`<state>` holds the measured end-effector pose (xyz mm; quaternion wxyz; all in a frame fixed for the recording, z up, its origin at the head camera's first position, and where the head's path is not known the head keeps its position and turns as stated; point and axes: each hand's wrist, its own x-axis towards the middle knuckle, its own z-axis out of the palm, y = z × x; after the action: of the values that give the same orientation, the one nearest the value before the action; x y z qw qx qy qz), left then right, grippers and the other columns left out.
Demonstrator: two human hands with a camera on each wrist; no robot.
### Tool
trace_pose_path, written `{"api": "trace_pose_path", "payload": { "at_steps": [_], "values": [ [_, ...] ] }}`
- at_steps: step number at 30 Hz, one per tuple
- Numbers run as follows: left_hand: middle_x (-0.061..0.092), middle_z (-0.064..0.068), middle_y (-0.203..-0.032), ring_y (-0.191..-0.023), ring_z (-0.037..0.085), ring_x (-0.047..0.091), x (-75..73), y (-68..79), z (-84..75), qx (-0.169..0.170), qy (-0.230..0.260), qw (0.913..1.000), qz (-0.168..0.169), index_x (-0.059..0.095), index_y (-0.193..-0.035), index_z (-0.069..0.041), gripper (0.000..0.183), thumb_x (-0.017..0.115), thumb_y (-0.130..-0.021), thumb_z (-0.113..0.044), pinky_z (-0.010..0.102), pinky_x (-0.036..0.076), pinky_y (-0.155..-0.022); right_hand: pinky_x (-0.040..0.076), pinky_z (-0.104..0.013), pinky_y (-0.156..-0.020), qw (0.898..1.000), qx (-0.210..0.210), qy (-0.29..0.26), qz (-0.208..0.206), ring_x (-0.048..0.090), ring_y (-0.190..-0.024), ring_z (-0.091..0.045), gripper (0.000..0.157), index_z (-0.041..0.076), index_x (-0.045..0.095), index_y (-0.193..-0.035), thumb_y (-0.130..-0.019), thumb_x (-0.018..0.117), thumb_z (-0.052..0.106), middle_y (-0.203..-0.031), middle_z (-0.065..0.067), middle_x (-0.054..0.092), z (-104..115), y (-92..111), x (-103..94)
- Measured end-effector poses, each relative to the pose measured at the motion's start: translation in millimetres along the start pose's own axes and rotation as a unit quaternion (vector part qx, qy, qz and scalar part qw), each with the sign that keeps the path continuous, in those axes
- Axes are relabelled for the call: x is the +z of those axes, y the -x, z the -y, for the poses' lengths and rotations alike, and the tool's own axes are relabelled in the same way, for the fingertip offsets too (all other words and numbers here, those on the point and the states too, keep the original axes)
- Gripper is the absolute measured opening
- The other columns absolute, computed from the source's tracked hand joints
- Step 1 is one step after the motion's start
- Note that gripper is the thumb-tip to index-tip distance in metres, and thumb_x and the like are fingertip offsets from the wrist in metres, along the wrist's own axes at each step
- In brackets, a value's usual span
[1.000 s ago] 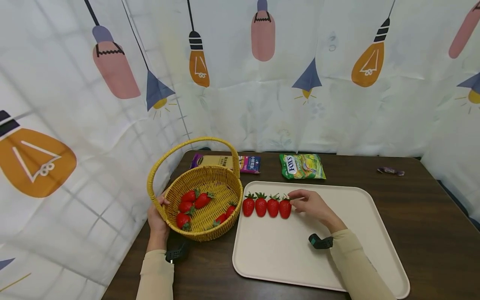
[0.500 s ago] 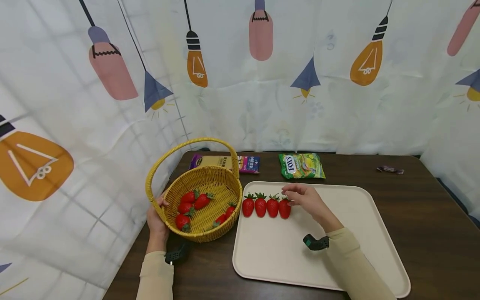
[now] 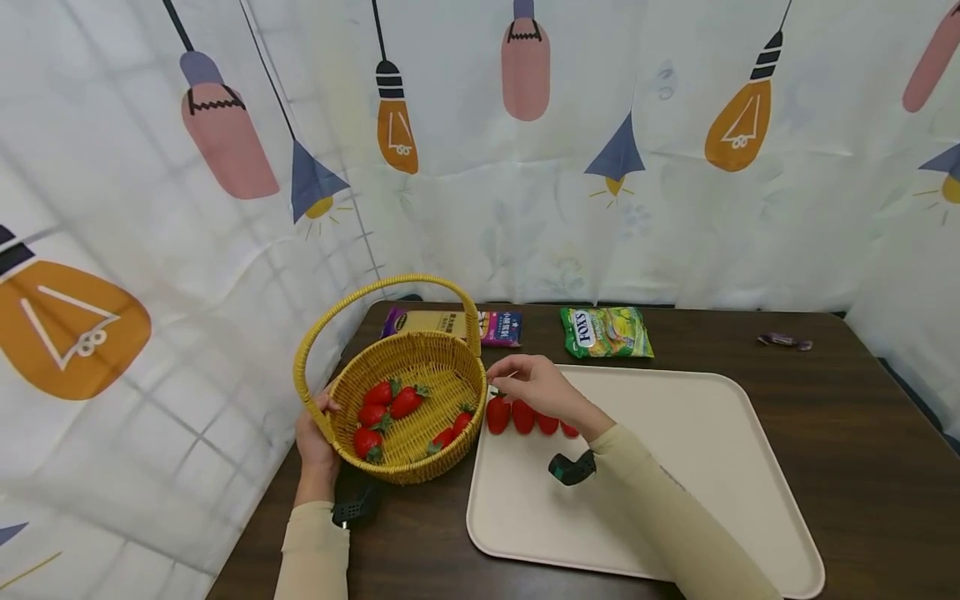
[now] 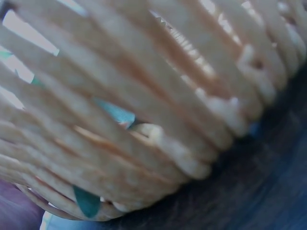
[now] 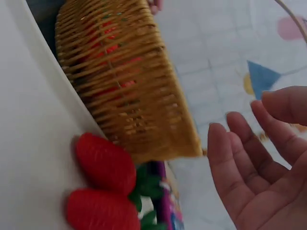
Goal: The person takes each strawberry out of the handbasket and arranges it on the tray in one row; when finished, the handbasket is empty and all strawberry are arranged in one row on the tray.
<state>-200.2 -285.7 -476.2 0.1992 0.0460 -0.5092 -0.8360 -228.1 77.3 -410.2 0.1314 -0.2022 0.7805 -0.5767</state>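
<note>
A yellow wicker basket (image 3: 420,354) with a tall hoop handle stands at the left of the table, several strawberries (image 3: 407,402) lying inside it. My left hand (image 3: 317,437) grips its left side, fingertips over the rim. In the left wrist view the basket's weave (image 4: 144,100) fills most of the picture. Several more strawberries (image 3: 498,415) form a row at the upper left of a cream tray (image 3: 600,517). Over that row hangs my right hand (image 3: 543,387), partly hiding the berries. The right wrist view shows its fingers (image 5: 218,153) loosely bent, holding nothing, close to the basket's side.
Behind the basket lies a purple and gold snack packet (image 3: 498,329). A green candy bag (image 3: 607,332) is at the back of the tray. One small wrapped sweet (image 3: 784,342) lies at the far right. A printed curtain (image 3: 480,208) hangs behind the dark table (image 3: 855,467).
My right hand has left the rightmost strawberry of the row and moved left, over the row toward the basket. The left hand and the basket have stayed in place.
</note>
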Motion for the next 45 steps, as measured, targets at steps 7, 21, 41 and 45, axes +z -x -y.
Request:
{"api": "trace_pose_path", "payload": {
  "at_steps": [7, 21, 41, 45],
  "values": [
    [0.055, 0.021, -0.135, -0.120, 0.033, 0.052, 0.0, -0.6, 0.5, 0.001, 0.008, 0.9999, 0.009, 0.055, -0.071, -0.001, 0.036, 0.041, -0.101, -0.015, 0.031, 0.048, -0.094, 0.054, -0.029, -0.081, 0.994, -0.067, 0.052, 0.074, 0.062, -0.092, -0.015, 0.020, 0.013, 0.069, -0.113, -0.096, 0.062, 0.021, -0.105, 0.002, 0.068, 15.8, -31.1, 29.2],
    [0.056, 0.019, -0.134, -0.121, 0.033, 0.051, -0.9, -0.2, 0.0, 0.002, -0.008, 0.9999, 0.009, 0.056, -0.072, 0.001, 0.036, 0.044, -0.100, -0.018, 0.031, 0.048, -0.095, 0.053, -0.024, -0.083, 0.979, -0.105, 0.068, 0.158, 0.063, -0.093, -0.009, 0.027, 0.006, 0.068, -0.119, -0.096, 0.062, 0.018, -0.110, 0.002, 0.069, 9.2, -73.6, 60.2],
    [0.050, 0.025, -0.140, -0.124, 0.034, 0.049, -3.1, 1.6, -0.7, 0.023, -0.031, 0.9991, 0.019, 0.054, -0.074, 0.009, 0.036, 0.041, -0.100, -0.013, 0.032, 0.046, -0.096, 0.050, -0.022, -0.084, 0.937, -0.021, 0.179, 0.299, 0.061, -0.090, -0.008, 0.021, 0.007, 0.073, -0.108, -0.092, 0.068, 0.018, -0.097, 0.007, 0.070, 21.4, -94.5, 58.1],
    [0.051, 0.024, -0.139, -0.125, 0.032, 0.050, -0.3, -0.8, -0.9, 0.020, -0.029, 0.9992, 0.017, 0.053, -0.073, 0.009, 0.036, 0.041, -0.100, -0.012, 0.032, 0.045, -0.100, 0.050, -0.021, -0.083, 0.916, -0.008, 0.220, 0.335, 0.060, -0.090, -0.007, 0.021, 0.010, 0.073, -0.110, -0.091, 0.068, 0.019, -0.097, 0.008, 0.069, 27.2, -93.6, 59.1]
  ]
}}
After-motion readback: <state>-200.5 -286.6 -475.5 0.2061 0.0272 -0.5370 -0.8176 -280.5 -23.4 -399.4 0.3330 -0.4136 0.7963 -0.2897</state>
